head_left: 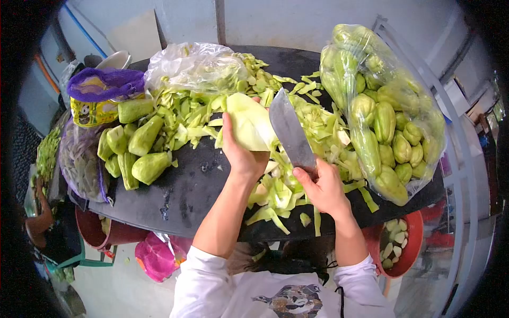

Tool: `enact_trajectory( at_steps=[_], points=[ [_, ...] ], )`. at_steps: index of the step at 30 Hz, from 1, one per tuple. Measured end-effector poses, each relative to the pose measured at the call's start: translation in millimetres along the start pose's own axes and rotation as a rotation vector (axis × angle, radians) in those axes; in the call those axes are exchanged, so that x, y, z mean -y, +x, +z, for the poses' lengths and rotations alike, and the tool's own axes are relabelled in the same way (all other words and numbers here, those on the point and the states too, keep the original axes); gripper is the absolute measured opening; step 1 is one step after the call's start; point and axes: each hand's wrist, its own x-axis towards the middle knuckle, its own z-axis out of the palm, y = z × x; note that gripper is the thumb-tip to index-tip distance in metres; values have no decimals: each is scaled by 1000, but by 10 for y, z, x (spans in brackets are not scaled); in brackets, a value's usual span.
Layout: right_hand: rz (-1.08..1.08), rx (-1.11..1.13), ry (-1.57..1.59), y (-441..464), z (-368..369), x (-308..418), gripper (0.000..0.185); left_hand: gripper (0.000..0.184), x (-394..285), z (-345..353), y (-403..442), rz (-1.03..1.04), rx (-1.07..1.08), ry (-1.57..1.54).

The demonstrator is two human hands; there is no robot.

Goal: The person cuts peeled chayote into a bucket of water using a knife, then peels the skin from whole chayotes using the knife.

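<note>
My left hand (246,159) is closed around a large, pale green, peeled chayote (249,123), held up above the table. In my right hand (323,185) is a broad-bladed kitchen knife (290,130), its grey blade pointing up and slightly left, close beside the chayote's right side. The handle is mostly hidden by my fingers. Below and behind both hands lies a heap of green peelings (281,191), spread over the dark table (185,180).
A clear plastic bag full of whole chayotes (384,116) stands at the right. Several more chayotes (143,138) lie at the left near a purple net bag (85,159). Another plastic bag (193,66) sits at the back. Red buckets (416,249) stand below the table edge.
</note>
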Motion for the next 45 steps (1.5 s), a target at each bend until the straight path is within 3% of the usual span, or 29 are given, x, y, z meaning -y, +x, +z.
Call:
enact_trajectory(
  at_steps=[4,11,13,19,23,30,33,35,36,37,39,41,43,45],
  points=[
    [50,20,-13,-10,-5,-23,30,65,13,-107,37,-90,57,-87],
    [112,44,74,-44,-5,-61,28,67,39,-77,25,-32,29,-71],
    [98,-8,318,-53,18,-48,34,67,43,-75,12,-123,254,-135],
    [40,-158,359,24,-30,80,58,58,185,-73,-38,-236,169,-83],
    [34,-223,471,41,-34,203,57,54,286,-90,-87,-364,307,-45],
    [-1,-259,353,45,-211,179,74,69,356,-40,-191,-564,379,245],
    [45,-323,251,102,-244,140,75,67,318,-63,-209,-655,479,365],
    [-45,-427,177,253,-332,24,70,65,298,-69,-219,-720,564,525],
    [-23,-543,112,324,-422,-2,64,63,261,-9,-243,-741,523,449],
    [-2,-658,46,342,-492,-38,58,63,252,-8,-247,-744,524,449],
    [-22,-681,114,350,-601,-201,53,72,216,8,-208,-604,555,547],
    [-45,-693,177,352,-653,-295,48,68,234,12,-162,-471,527,635],
    [112,-520,371,206,-625,-203,41,65,267,-24,-172,-229,445,803],
    [17,-475,444,112,-522,-208,43,56,266,-11,-170,-218,390,792]
  ],
)
